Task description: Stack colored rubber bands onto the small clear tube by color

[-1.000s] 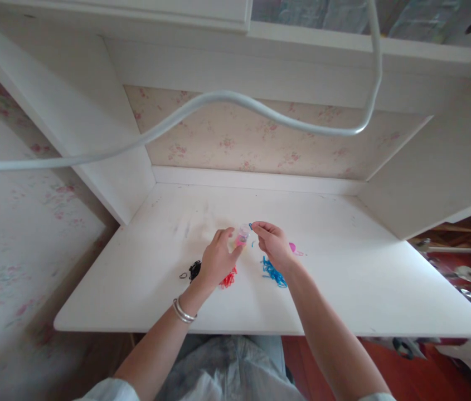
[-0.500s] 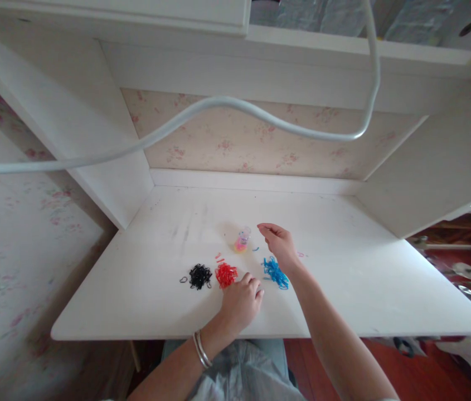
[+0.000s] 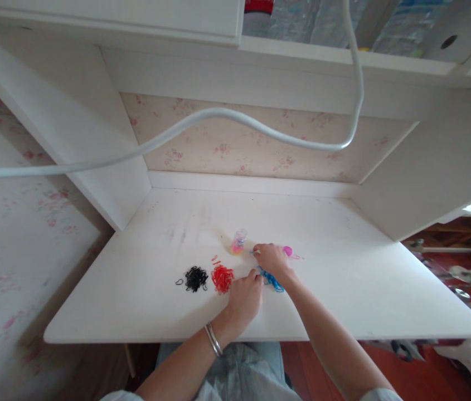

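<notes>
My right hand (image 3: 272, 260) reaches over the blue rubber bands (image 3: 272, 280), with its fingers drawn together on a single blue rubber band (image 3: 252, 252) on the tabletop. Close below it, my left hand (image 3: 247, 292) is closed in a pinch at the left edge of the blue pile. What its fingertips hold, if anything, is too small to make out. To its left lie a pile of red rubber bands (image 3: 222, 278) and a pile of black ones (image 3: 195, 279). A small clear container (image 3: 239, 241) with pink and yellow at its bottom stands behind the piles.
A magenta round piece (image 3: 287, 251) and pink bands (image 3: 296, 257) lie right of my right hand. The white desk (image 3: 135, 289) has side panels and a back ledge. A white cable (image 3: 218, 113) hangs across the view below an overhead shelf (image 3: 344, 55).
My right hand has come down to the tabletop at the single blue band, uncovering the magenta piece. My left hand has shifted right, from beside the red pile to the blue pile's edge.
</notes>
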`<state>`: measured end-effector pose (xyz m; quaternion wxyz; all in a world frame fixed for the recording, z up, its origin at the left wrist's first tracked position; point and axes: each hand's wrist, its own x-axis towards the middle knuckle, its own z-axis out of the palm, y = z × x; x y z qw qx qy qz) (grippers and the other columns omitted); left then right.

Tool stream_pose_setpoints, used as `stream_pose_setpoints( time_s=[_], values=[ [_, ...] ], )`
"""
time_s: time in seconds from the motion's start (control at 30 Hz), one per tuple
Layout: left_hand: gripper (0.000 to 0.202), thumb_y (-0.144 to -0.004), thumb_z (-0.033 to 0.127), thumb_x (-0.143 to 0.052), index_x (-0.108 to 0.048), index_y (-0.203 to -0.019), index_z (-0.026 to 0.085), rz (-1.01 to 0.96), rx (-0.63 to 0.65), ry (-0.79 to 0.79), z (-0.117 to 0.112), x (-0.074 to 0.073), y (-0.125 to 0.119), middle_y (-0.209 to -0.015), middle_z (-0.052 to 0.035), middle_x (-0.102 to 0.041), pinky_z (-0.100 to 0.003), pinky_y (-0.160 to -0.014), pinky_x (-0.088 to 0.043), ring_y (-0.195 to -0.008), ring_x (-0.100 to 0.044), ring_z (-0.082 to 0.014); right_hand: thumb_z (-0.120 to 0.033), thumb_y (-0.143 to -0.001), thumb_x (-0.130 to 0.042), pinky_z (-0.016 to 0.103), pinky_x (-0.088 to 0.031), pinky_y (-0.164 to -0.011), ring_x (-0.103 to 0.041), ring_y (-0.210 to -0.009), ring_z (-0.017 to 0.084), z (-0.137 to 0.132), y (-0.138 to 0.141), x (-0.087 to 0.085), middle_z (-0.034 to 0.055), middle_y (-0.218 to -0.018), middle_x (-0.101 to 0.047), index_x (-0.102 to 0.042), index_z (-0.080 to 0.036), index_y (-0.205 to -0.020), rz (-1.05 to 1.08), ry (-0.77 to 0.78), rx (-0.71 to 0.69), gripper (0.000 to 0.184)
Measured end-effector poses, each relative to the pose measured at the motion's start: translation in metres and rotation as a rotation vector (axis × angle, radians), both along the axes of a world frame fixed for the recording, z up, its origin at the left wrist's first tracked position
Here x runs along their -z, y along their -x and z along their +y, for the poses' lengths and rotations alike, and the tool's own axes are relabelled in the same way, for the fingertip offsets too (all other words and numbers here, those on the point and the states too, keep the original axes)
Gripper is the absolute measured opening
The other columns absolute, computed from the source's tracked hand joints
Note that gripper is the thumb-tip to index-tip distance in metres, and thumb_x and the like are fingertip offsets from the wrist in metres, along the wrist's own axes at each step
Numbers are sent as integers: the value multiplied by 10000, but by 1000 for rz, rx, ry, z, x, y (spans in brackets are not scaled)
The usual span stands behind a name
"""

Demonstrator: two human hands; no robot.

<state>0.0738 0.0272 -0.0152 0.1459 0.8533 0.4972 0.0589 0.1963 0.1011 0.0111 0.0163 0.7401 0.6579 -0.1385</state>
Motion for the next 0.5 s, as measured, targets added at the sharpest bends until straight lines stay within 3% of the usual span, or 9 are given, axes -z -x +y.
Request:
stream_pose_setpoints(
  time_s=[0.13, 0.3, 0.4, 0.5],
  values=[
    [282, -951, 224, -288, -563, -1007, 201, -98, -3, 4, -7, 1, 9, -991, -70, -591, -295, -647, -489, -778, -630, -173, -294, -926, -383, 342, -422, -748, -637, -940, 269, -1, 4, 2, 131, -1010, -683, -655, -264, -1103, -62, 7, -23, 326],
    [258, -959, 267, -319, -569, -954, 206, -321, -114, -6, -13, 1, 29, -953, -40, -603, -267, -691, -475, -828, -611, -157, -343, -944, -366, 332, -422, -749, -636, -938, 253, 3, 3, 2, 104, -1022, -680, -596, -295, -1170, -60, -4, -54, 326],
    [235, -953, 276, -359, -573, -904, 192, -482, -168, -53, -3, -13, 46, -904, -36, -609, -266, -763, -466, -848, -597, -148, -361, -929, -409, 326, -418, -763, -632, -953, 247, 7, 3, 3, 91, -1038, -678, -564, -323, -1213, -33, -9, -59, 326],
    [232, -949, 295, -378, -582, -914, 192, -589, -208, -148, 21, -39, 62, -898, -34, -613, -267, -807, -457, -848, -593, -139, -336, -933, -382, 340, -414, -765, -630, -949, 260, 9, 4, 6, 107, -1017, -679, -629, -285, -1115, -5, -16, -45, 311]
  ],
)
